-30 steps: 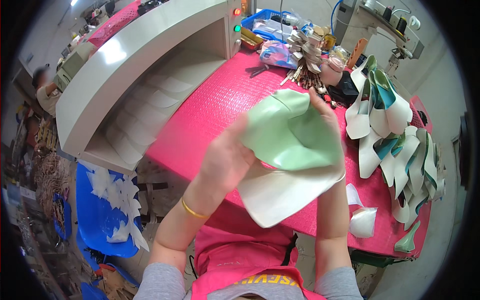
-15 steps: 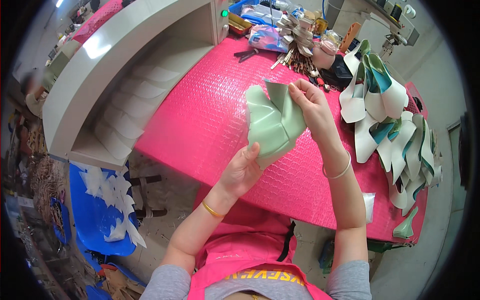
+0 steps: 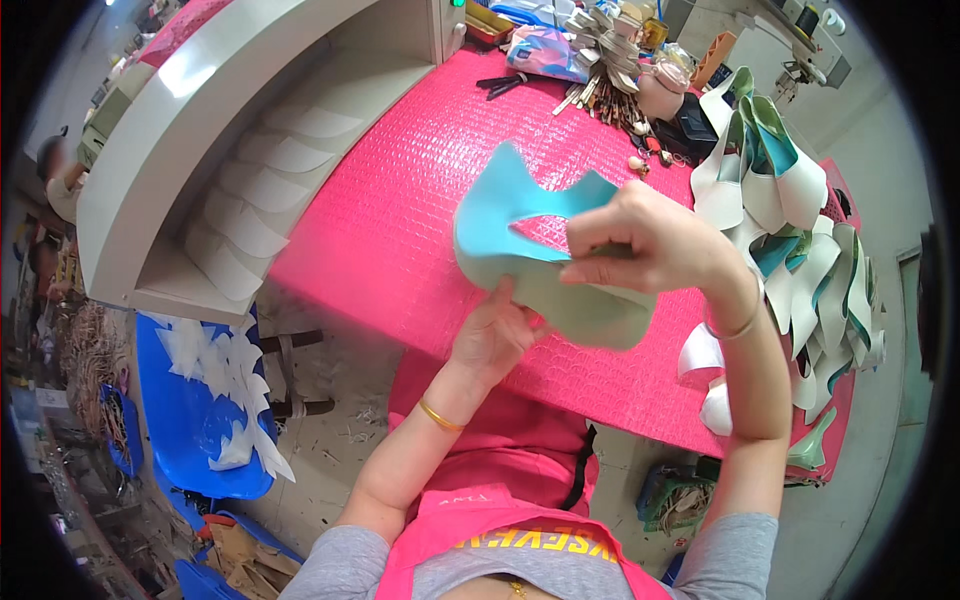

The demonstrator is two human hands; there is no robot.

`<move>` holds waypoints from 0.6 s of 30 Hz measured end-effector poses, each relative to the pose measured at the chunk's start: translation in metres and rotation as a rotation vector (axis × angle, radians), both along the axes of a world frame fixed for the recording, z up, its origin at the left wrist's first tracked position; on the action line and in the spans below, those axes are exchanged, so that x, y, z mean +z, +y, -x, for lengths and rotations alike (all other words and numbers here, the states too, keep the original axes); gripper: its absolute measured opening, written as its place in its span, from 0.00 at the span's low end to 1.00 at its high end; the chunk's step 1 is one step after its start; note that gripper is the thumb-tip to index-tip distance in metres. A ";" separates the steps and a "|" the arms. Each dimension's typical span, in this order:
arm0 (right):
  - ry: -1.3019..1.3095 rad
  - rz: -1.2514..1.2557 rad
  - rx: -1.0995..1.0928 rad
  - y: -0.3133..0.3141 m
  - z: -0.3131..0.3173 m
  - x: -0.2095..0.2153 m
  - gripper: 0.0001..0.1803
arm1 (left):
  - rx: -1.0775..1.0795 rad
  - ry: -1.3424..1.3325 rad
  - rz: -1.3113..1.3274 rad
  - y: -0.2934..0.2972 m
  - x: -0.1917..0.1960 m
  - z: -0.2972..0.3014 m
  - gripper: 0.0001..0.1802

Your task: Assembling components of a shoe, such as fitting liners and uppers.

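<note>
a small shoe-making workshop: a pink textured worktable (image 3: 400,200) strewn with scissors (image 3: 503,84) and a bundle of brushes (image 3: 600,60), a heap of cut white and green upper pieces (image 3: 790,230), white cut pieces stacked under a grey shelf (image 3: 260,210), more in a blue bin (image 3: 200,400), scraps on the floor.

1. Your right hand (image 3: 655,240) pinches the upper edge of a curved shoe-upper piece (image 3: 530,250), mint green outside and blue inside, held above the pink counter (image 3: 400,190).
2. Your left hand (image 3: 495,335) supports the piece from below, fingers on its lower edge.
3. Right of the piece, a pile of similar cut pieces (image 3: 790,230) lies on the counter.
4. Beyond the piece, scissors (image 3: 500,85) lie by a bundle of tools (image 3: 600,60).
</note>
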State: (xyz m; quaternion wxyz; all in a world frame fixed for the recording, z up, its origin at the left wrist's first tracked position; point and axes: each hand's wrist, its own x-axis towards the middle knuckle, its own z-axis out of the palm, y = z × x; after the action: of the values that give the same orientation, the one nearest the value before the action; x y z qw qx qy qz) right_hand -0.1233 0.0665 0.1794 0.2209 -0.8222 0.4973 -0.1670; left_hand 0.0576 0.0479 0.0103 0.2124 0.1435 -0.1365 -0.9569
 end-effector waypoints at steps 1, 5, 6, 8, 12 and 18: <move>0.220 0.116 0.028 0.006 0.002 0.001 0.14 | 0.021 -0.080 0.052 0.001 -0.007 -0.001 0.22; 0.479 0.107 0.047 0.027 0.028 -0.025 0.11 | -0.645 -0.420 0.235 0.010 -0.007 -0.035 0.20; 0.433 0.092 0.048 0.029 0.025 -0.036 0.10 | -0.603 -0.549 0.547 0.017 -0.002 -0.047 0.18; 0.277 -0.058 -0.003 0.025 0.013 -0.041 0.14 | -0.010 -0.736 1.511 0.033 0.017 -0.051 0.21; -0.631 -0.120 -0.269 -0.002 -0.004 -0.074 0.19 | 0.415 -0.674 2.052 0.032 0.032 0.008 0.31; 0.469 -0.047 -0.168 0.050 0.004 -0.087 0.20 | 0.572 -0.666 1.766 0.013 -0.012 0.031 0.11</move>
State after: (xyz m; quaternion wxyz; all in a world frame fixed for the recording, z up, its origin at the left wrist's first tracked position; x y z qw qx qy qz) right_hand -0.1276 0.1170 0.0920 0.1037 -0.7888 0.6054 0.0222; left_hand 0.0267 0.0611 -0.0022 0.4173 0.2230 -0.8149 -0.3348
